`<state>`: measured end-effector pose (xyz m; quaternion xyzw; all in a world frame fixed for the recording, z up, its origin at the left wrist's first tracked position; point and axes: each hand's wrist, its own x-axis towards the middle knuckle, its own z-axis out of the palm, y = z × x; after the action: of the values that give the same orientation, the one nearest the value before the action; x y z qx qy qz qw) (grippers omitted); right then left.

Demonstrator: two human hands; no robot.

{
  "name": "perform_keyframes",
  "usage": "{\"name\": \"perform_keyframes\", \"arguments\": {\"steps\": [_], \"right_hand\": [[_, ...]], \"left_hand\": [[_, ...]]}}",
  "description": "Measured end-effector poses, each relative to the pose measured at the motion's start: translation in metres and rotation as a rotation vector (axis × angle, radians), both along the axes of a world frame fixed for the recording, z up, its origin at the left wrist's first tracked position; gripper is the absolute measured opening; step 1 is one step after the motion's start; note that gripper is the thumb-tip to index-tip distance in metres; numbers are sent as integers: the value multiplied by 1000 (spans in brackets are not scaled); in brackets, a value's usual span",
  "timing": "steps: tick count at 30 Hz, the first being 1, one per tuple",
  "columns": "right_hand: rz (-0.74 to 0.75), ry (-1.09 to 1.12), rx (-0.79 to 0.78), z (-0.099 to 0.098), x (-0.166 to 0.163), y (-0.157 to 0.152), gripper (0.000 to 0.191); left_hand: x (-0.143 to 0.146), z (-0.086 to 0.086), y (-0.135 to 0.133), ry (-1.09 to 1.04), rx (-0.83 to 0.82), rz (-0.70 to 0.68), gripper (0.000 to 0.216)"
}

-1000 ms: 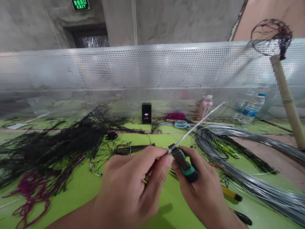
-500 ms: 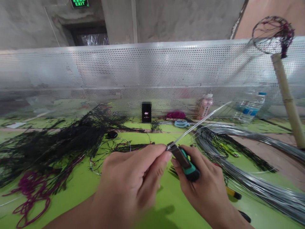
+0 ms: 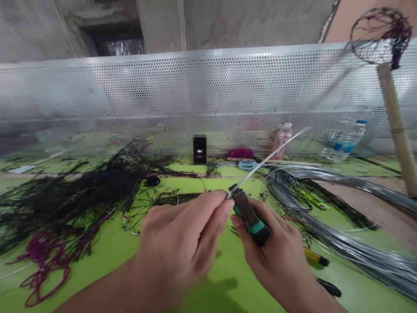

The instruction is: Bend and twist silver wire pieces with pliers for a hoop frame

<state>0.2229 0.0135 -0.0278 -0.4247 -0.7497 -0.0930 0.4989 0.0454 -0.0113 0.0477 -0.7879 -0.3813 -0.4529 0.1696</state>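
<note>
Grey concrete wall, perforated metal panel, then green desk. Toward the desk's near edge, the right grip wraps a green-and-black tool; the left grip pinches silvery wire at the tool's tip. Compared with a moment ago, everything sits higher in view; both holds match.

From here I can't make out a word: beyond the left hand, the phone shows tiny pale marks; beyond the right hand, neither the pink bottle nor the blue label on the water bottle is legible.
</note>
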Motion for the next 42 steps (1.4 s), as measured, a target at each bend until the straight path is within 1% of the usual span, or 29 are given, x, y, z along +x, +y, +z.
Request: {"name": "perform_keyframes", "arguments": {"steps": [5,12,18,23,27,29,31,33,35,37,42], "right_hand": [[13,4,-25,0,0,1,15],[10,-22,10,0,0,2,15],[7,-21,16,0,0,3,14],[-13,-43,37,-3,1,5,16],[-31,-46,52,-4,2,7,14],[-2,-16,9,-3,2,6,14],[50,39,-73,-1,2,5,16],[114,104,-150,1,2,5,15],[158,143,-179,2,0,6,12],[186,164,-193,3,-2,7,8],[254,229,-252,0,-7,7,10]], "left_hand": [[1,0,0,-7,-22,1,12],[1,1,-1,-9,-31,-7,12],[2,0,0,-6,-51,20,14],[0,0,0,-15,-44,-5,13],[1,1,0,-28,-80,-34,13],[0,2,0,-17,-108,-38,14],[0,3,1,2,-148,-43,13],[1,4,2,-31,-200,-66,6],[1,5,4,-83,-265,-102,12],[2,6,7,-84,-308,-121,16],[3,7,8,-12,-280,-146,11]]}}
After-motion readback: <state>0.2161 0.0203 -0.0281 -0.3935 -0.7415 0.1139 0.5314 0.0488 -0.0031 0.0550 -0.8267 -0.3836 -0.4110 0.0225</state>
